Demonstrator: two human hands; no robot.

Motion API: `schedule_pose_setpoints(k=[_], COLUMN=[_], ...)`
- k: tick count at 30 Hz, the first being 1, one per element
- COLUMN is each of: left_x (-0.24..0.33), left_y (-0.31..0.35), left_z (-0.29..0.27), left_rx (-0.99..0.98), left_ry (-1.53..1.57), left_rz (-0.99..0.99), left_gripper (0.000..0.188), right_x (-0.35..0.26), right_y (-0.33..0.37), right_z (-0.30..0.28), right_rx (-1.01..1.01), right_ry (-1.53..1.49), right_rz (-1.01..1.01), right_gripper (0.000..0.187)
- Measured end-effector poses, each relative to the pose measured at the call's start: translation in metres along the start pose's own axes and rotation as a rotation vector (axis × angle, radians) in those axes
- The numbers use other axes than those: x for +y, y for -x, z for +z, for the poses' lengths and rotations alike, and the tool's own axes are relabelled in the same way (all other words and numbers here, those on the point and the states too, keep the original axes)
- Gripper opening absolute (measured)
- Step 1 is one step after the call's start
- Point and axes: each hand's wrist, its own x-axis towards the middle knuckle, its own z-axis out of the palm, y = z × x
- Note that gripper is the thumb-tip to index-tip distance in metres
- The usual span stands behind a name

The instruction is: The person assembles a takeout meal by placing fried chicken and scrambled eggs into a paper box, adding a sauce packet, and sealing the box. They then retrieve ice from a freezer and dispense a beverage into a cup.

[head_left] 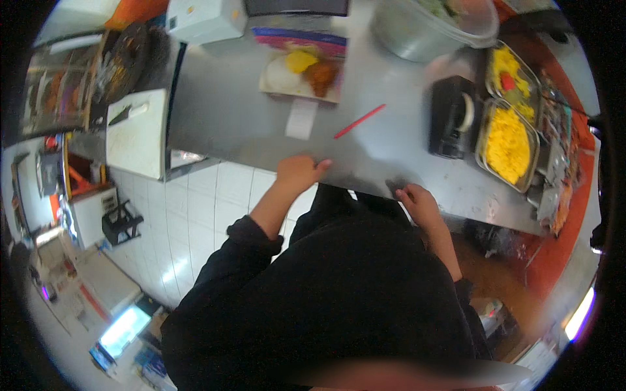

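Both hands at the near edge of the steel surface (228,124), apart from each other, nothing visible in either. Left hand (300,173): fingers curled under, thumb out to its right, by the edge. Right hand (418,203): loosely curled at the edge, fingertips inward. Palms hidden, so can't tell if either is clenched on something.

Just beyond left hand: white paper slip (301,124), flat. Behind it, touching or nearly so, open food box (277,93) with white, yellow and orange-brown food. Red pen-like stick (360,122) lies at a slant, ahead of and between the hands, right of the slip.

Ahead and right of right hand: black boxy device (448,124), then metal tray (481,144) of yellow food, second tray (531,78) behind it. Clear tub (404,44) well beyond right hand, greenish contents, too blurred to identify. Left of left hand, well apart: white board (147,146), knife (124,115) on it.
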Motion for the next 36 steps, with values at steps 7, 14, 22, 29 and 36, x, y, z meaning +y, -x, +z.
schedule_pose_setpoints(k=[7, 14, 22, 29, 36], left_x=[0.040, 0.185, 0.402, 0.481, 0.501], left_y=[0.014, 0.029, 0.044, 0.050, 0.036], left_z=[-0.013, -0.004, 0.028, 0.024, 0.034], left_rx=[0.085, 0.355, 0.142, 0.148, 0.092], left_ry=[-0.008, 0.231, 0.414, 0.594, 0.544], left_rz=[-0.054, -0.004, 0.044, 0.019, -0.039], left_gripper=[0.063, 0.047, 0.030, 0.018, 0.018], right_x=[0.137, 0.331, 0.427, 0.428, 0.479], right_y=[0.064, 0.020, -0.172, -0.249, -0.263], right_z=[-0.168, -0.454, -0.600, -0.601, -0.649], right_rx=[1.233, 1.489, 0.698, 0.564, 0.769], right_ry=[-0.560, -0.165, 0.198, -0.028, -0.104], right_rz=[0.109, 0.344, 0.389, 0.587, 0.205], right_gripper=[0.035, 0.039, 0.041, 0.036, 0.047])
